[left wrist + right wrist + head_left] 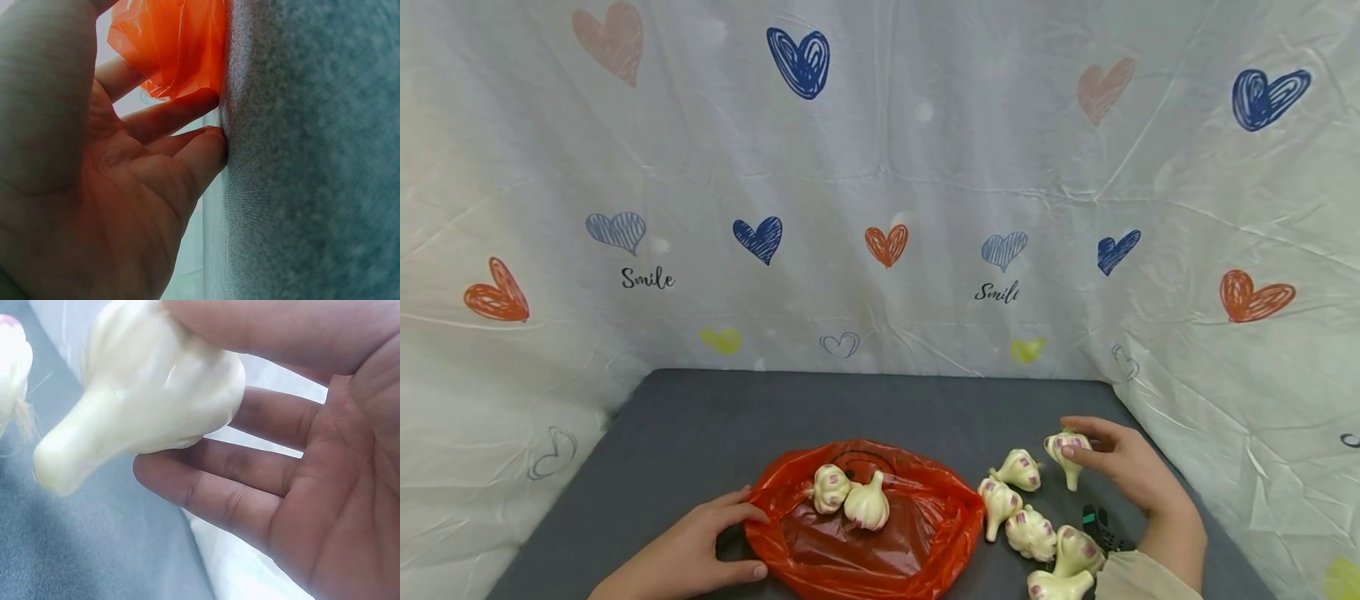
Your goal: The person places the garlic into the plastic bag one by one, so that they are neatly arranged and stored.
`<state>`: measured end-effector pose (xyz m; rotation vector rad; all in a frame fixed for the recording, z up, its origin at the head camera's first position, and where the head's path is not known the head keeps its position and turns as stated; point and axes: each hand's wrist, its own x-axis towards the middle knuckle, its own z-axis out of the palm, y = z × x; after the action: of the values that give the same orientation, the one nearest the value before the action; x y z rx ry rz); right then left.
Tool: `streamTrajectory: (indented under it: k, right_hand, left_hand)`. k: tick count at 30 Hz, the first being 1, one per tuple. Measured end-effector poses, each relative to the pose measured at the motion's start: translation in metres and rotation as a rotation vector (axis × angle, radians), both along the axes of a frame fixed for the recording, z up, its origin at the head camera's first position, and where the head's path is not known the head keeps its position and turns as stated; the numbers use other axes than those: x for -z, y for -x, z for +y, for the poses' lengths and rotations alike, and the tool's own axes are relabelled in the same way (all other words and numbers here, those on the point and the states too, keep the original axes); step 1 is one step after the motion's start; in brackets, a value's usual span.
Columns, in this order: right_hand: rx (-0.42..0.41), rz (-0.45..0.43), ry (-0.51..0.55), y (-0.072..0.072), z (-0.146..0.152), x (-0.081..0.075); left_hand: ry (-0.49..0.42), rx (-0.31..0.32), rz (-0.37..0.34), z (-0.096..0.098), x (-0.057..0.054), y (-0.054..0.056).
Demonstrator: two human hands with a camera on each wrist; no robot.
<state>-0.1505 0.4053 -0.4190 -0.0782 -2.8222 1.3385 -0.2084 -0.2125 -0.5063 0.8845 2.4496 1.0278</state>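
A garlic bulb point(150, 387) is in the grasp of the right hand point(1131, 467), to the right of the red plastic bag point(955, 518) and level with its far side. The thumb is on one face of the bulb and fingers are against the other; in the head view its stem points down. The bag sits with its mouth spread wide, and inside, toward its far side, are two more bulbs, one point(831, 489) at the left and another point(867, 502) right against it.

At the bag's left edge is the left hand point(696, 546), fingers extended and touching the plastic, not clenched; its thumb is apart from the bag's rim.

Five other bulbs point(1032, 533) lie loosely grouped to the right of the bag, the closest just beside its rim. Farther right of the bag, near the right wrist, is a small black object point(1099, 525) with a green mark, and a pale sleeve point(1146, 577) shows there too.

Under the bag is the dark grey desk point(715, 425). Beyond the bag hangs a white sheet point(850, 150) printed with hearts and the word "Smile".
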Motion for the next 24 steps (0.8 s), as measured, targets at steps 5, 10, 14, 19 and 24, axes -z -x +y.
streamTrajectory:
  k: [5, 10, 14, 19, 24]
  right_hand:
    - [-0.016, 0.026, -0.012, 0.001, -0.002, -0.005]
    - [-0.025, 0.049, -0.025, 0.001, -0.004, -0.010]
    - [-0.024, 0.063, -0.035, 0.001, -0.008, -0.013]
    - [-0.040, 0.089, -0.041, 0.001, -0.015, -0.017]
    - [-0.055, 0.112, -0.060, 0.002, -0.022, -0.021]
  left_hand:
    - [-0.006, 0.001, 0.000, 0.000, 0.000, 0.000]
    - [-0.006, -0.002, -0.009, 0.000, 0.000, 0.001]
    - [-0.009, 0.007, -0.016, 0.000, 0.001, 0.002]
    - [-0.017, 0.020, -0.020, -0.001, 0.002, 0.003]
    - [-0.021, 0.028, -0.004, -0.001, 0.003, 0.003]
